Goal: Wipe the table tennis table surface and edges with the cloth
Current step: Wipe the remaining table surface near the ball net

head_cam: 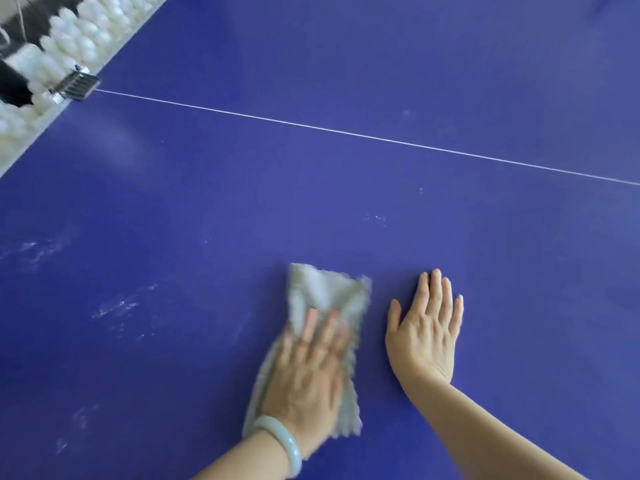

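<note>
The blue table tennis table fills almost the whole view, crossed by a thin white line. A crumpled grey cloth lies on the surface near the bottom centre. My left hand, wearing a pale bangle, presses flat on the cloth with straight fingers, blurred by motion. My right hand lies flat on the bare surface just right of the cloth, fingers straight and together. Pale dusty smears mark the table left of the cloth.
The table's edge runs diagonally at the upper left, with a metal net clamp fixed on it. Beyond the edge stand rows of white objects and something black.
</note>
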{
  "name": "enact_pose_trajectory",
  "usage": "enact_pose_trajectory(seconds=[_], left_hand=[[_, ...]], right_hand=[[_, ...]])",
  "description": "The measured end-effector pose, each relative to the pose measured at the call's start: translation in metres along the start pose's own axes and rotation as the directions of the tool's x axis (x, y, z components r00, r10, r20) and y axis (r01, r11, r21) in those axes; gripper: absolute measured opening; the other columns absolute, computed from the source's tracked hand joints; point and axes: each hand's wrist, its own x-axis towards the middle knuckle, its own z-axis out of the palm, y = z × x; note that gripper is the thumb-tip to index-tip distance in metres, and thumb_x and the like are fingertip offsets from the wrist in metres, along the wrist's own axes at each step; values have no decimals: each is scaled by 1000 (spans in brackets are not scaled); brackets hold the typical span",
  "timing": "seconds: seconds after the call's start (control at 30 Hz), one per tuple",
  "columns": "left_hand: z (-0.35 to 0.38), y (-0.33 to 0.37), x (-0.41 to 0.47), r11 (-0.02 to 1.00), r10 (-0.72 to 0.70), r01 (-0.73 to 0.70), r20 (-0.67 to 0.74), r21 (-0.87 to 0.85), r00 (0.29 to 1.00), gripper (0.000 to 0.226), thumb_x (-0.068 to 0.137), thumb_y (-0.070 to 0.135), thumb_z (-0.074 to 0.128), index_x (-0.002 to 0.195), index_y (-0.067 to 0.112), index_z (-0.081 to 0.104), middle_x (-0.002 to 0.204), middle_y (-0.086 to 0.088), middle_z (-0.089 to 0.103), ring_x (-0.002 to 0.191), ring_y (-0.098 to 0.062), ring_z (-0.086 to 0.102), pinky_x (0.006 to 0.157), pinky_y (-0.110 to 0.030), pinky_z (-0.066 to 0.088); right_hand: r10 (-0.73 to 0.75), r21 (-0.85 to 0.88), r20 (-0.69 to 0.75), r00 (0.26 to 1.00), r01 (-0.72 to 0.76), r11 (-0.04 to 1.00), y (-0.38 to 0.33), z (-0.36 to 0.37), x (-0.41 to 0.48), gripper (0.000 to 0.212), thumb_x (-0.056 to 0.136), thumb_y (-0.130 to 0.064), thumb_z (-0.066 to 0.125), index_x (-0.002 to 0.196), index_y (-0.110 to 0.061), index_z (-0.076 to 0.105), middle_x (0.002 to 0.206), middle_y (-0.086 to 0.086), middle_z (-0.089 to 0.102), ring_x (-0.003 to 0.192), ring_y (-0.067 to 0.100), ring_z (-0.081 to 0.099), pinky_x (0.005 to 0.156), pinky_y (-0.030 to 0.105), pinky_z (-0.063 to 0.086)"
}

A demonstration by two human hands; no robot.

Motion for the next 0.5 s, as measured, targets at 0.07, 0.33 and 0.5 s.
enact_pose_trajectory(seconds=[0.07, 0.33, 0.5], left_hand=[[1, 1, 5, 963, 268, -269, 25, 12, 963, 65, 98, 40, 34, 158, 22, 18, 166, 0, 5, 153, -26, 7, 117, -49, 18], [-32, -150, 76, 906, -423, 422, -28, -29, 906, 57, 105, 38, 17, 158, 23, 4, 166, 1, 0, 153, -21, -3, 123, -47, 2], [-12, -90, 13, 871, -490, 483, -89, -93, 867, 59, 101, 33, 22, 156, 13, 21, 164, -9, 17, 150, -33, 17, 118, -55, 22]], right_hand=[[3, -17, 14, 1000, -2, 1000, 0, -1, 1, 68, 101, -41, 27, 159, -7, 13, 168, 6, 6, 155, 20, -3, 124, 40, -10], [37, -43, -3, 999, -37, 998, -4, 0, -1, 68, 102, -41, 28, 159, -9, 13, 168, 4, 6, 155, 18, -3, 125, 38, -9], [44, -40, -12, 999, -44, 998, -4, 1, -1, 67, 102, -40, 30, 159, -9, 15, 168, 4, 8, 155, 18, -2, 125, 38, -8]])
